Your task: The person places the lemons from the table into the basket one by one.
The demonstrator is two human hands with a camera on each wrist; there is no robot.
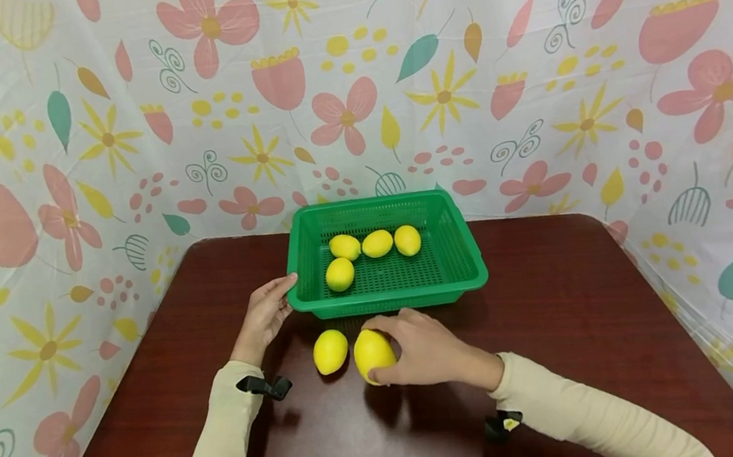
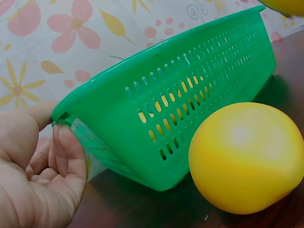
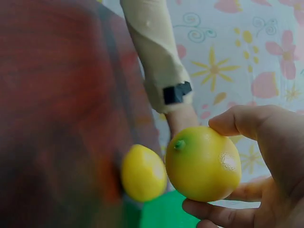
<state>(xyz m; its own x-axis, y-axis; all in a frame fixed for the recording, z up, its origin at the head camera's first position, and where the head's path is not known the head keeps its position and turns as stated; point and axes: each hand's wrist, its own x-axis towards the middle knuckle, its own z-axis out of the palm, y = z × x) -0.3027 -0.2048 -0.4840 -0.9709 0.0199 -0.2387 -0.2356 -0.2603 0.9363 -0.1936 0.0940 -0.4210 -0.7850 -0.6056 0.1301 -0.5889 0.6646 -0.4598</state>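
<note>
A green plastic basket [image 1: 389, 304] with slotted walls stands on the table. Several lemons [image 1: 378, 244] lie inside it, towards its left and back. My left hand [image 1: 265, 314] pinches the basket's left rim between thumb and fingers, as the left wrist view shows up close. In front of the basket, my right hand [image 1: 424, 348] grips a lemon [image 1: 373, 356] between thumb and fingers, above the table. The right wrist view shows this lemon's greenish stem end [image 3: 179, 144]. Just left of it, another lemon [image 1: 331, 352] rests on the table.
The dark reddish-brown table [image 1: 551, 298] reaches back to a floral-patterned sheet [image 1: 353, 109] that hangs behind and along both sides. Black straps with small devices [image 1: 265, 386] sit on both sleeved wrists.
</note>
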